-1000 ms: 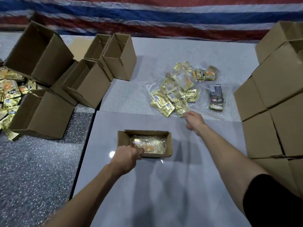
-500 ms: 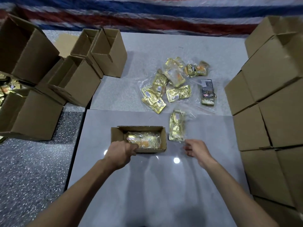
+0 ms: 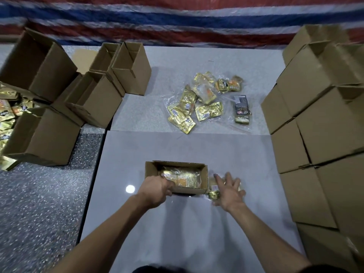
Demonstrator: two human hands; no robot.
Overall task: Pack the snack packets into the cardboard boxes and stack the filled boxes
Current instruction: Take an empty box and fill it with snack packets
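Note:
A small open cardboard box (image 3: 204, 174) lies on the grey floor tile in front of me, with gold snack packets (image 3: 185, 177) inside. My left hand (image 3: 156, 191) grips the box's near wall at its left end. My right hand (image 3: 228, 189) has its fingers spread flat on a clear-wrapped gold packet (image 3: 213, 191) lying just right of the box. More gold packets (image 3: 197, 103) and a dark packet (image 3: 241, 109) lie loose farther out.
Several empty open boxes (image 3: 98, 99) stand at the left, with more gold packets (image 3: 7, 115) behind them. A tall stack of closed boxes (image 3: 323, 134) fills the right side. A striped tarpaulin (image 3: 177, 20) hangs at the back.
My right hand drew one packet from the far pile toward me and now presses it down beside the box. My left hand has stayed on the box.

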